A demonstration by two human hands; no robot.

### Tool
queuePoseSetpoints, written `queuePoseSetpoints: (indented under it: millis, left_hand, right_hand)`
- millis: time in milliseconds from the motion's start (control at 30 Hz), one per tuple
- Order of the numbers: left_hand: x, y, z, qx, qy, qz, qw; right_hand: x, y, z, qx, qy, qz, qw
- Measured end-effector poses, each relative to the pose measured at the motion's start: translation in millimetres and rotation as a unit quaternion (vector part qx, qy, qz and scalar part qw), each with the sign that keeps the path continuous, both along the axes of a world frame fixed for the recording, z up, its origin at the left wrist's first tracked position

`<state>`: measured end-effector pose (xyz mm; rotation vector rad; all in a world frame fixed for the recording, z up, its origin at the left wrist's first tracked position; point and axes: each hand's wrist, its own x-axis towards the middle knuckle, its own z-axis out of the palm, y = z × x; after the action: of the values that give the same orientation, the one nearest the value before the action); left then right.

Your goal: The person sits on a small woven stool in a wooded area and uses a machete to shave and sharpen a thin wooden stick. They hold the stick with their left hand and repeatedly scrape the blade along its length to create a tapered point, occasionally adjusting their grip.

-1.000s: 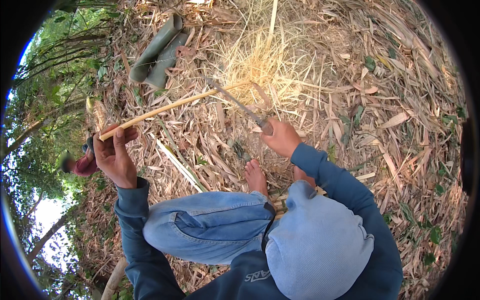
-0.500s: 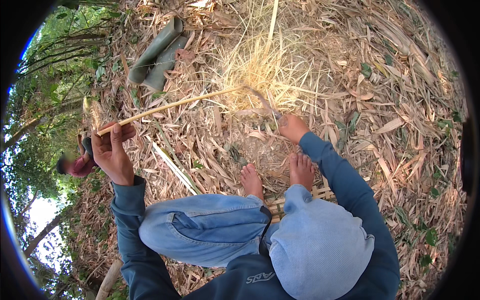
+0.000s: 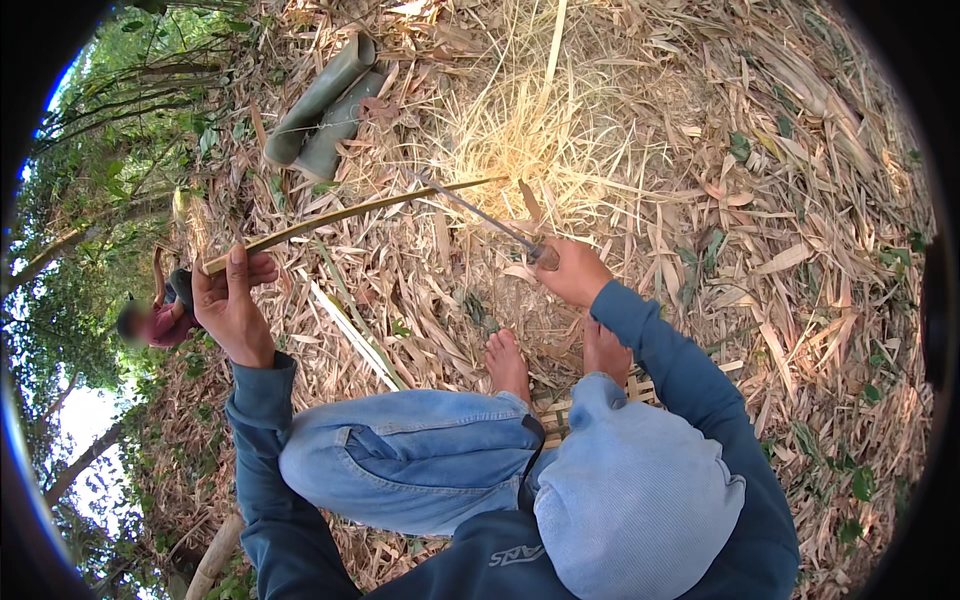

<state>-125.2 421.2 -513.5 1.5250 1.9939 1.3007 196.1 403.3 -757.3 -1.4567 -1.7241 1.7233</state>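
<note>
Matt, smooth bamboo strip (image 3: 340,213); dull metal knife blade (image 3: 470,208), perhaps steel; dry, rough leaf litter (image 3: 800,250).

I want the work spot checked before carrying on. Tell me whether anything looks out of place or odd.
Nothing looks damaged. One oddity: the person's bare feet rest on the leaf litter right below the knife in the right hand, which meets the bamboo strip held by the left hand.

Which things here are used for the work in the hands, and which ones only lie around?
In use:
- bamboo strip, held at its near end by the left hand
- knife, gripped by the right hand, blade against the strip

Lying about:
- green rubber boots
- dry leaves and straw
- woven mat underfoot
</note>
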Motion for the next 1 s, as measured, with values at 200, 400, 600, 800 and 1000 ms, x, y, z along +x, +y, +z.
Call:
queuePoseSetpoints:
  millis: [200, 400, 600, 800, 1000]
  left_hand:
    - [-5.0, -6.3, -3.2, 0.004, 0.007, 0.012, 1.0]
    - [-1.3, -11.3, 1.6, 0.0, 0.011, -0.002, 1.0]
    - [8.9, 2.6, 3.0, -0.004, 0.01, 0.002, 1.0]
    - [0.3, -13.8, 2.0, -0.022, 0.008, 0.062, 0.998]
    - [18.1, 7.1, 3.5, -0.009, -0.029, 0.043, 0.999]
  right_hand:
    - [-11.8, -5.4, 34.1, 0.044, -0.031, 0.056, 0.997]
    - [6.6, 16.4, -9.0, -0.009, -0.085, 0.024, 0.996]
    - [30.3, 10.1, -72.2, -0.107, -0.128, -0.067, 0.984]
    - [8.6, -10.4, 25.8, 0.013, 0.077, 0.022, 0.997]
    - [-4.4, -14.2, -37.4, -0.013, 0.04, -0.042, 0.998]
